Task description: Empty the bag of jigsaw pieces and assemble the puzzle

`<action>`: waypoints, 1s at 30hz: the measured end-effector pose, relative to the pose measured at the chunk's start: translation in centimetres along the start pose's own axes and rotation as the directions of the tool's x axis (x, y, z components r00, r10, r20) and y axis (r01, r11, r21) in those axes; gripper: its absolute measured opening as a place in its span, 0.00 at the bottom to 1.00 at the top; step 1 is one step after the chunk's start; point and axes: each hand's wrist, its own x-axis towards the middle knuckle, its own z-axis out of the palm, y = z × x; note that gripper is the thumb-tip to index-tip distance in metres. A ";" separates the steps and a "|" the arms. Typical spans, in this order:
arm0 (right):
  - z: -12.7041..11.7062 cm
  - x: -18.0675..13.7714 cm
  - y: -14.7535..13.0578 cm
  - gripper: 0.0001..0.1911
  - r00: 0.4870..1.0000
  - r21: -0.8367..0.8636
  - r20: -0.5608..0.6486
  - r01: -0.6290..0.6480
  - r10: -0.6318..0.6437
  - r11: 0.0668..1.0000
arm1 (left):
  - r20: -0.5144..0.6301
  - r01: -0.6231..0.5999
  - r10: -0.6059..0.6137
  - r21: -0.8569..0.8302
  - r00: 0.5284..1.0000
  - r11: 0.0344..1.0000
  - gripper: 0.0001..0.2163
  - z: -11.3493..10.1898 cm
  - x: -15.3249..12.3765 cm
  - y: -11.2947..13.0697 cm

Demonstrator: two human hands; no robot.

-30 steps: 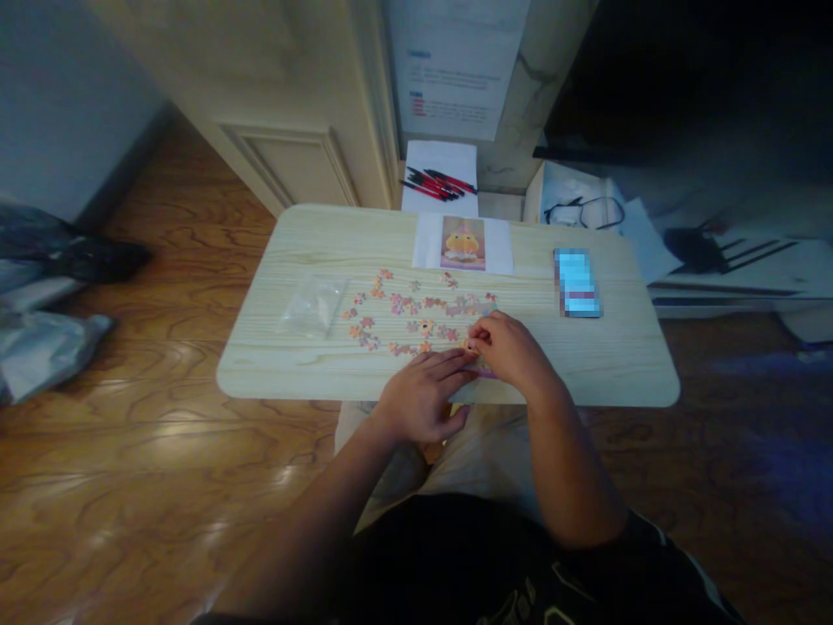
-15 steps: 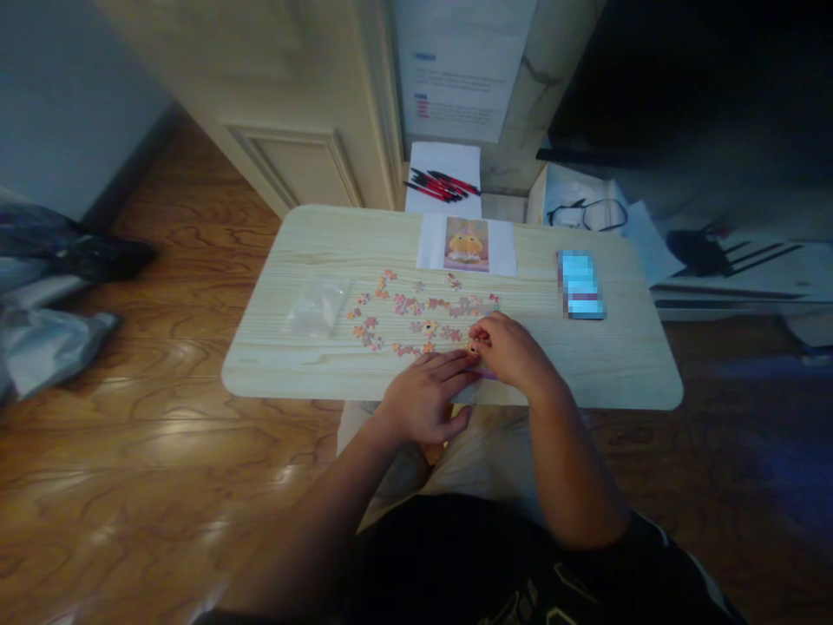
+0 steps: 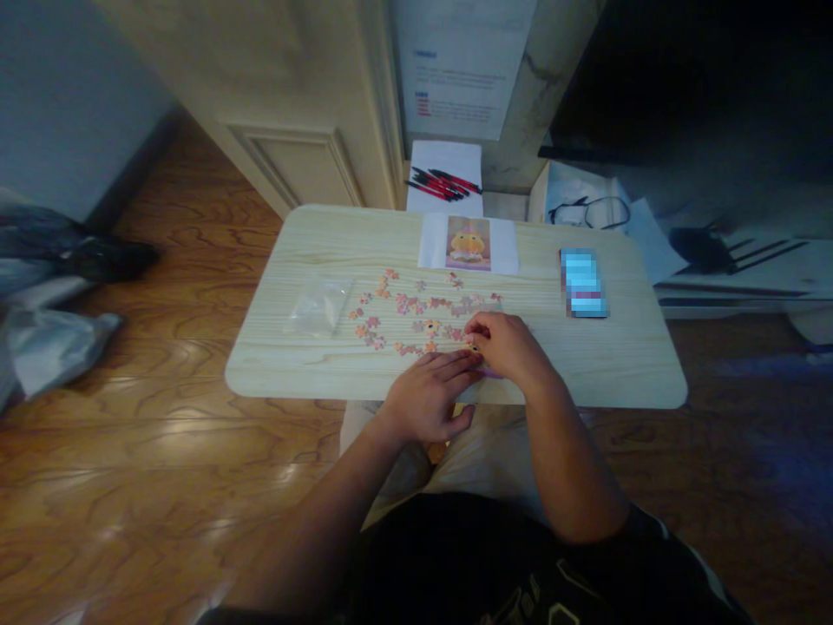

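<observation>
Loose jigsaw puzzle pieces (image 3: 430, 326), pink and orange, lie scattered over the middle of the light wooden table (image 3: 260, 365). My left hand (image 3: 429, 395) lies at the near edge, fingers stretched out, its tips touching a partly joined patch of puzzle (image 3: 475, 348). Just right of those fingertips, my right hand (image 3: 504, 343) pinches at the same patch with thumb and forefinger. What sits in the pinch looks like a puzzle piece, mostly hidden by the fingers. Behind the pieces lies a white sheet with a printed picture (image 3: 468, 243) of a yellow figure.
A clear plastic bag (image 3: 318, 306) rests on the left of the table, a phone (image 3: 584, 283) on the right. Red and black pens (image 3: 444, 184) lie on white paper beyond the far edge. Eyeglasses (image 3: 605, 213) sit in a white box at the back right.
My right hand has shifted very slightly left, its pinch staying over the joined patch. My left hand stays in place. The whole view has drifted a little.
</observation>
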 end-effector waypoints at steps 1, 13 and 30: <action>0.0 0.0 0.0 0.09 1.000 0.001 0.001 0.005 -0.005 1.000 | -0.002 0.000 0.000 0.002 1.000 1.000 0.28 0.0 0.0 0.0; 0.1 0.0 0.1 0.09 0.999 -0.040 0.009 0.046 -0.046 0.998 | -0.014 0.000 0.000 -0.007 1.000 1.000 0.28 0.0 0.0 0.0; -0.4 -0.5 1.6 0.11 0.996 0.001 -0.032 0.086 -0.086 0.996 | -0.017 0.002 -0.002 -0.008 1.000 1.000 0.27 0.1 -0.1 -0.1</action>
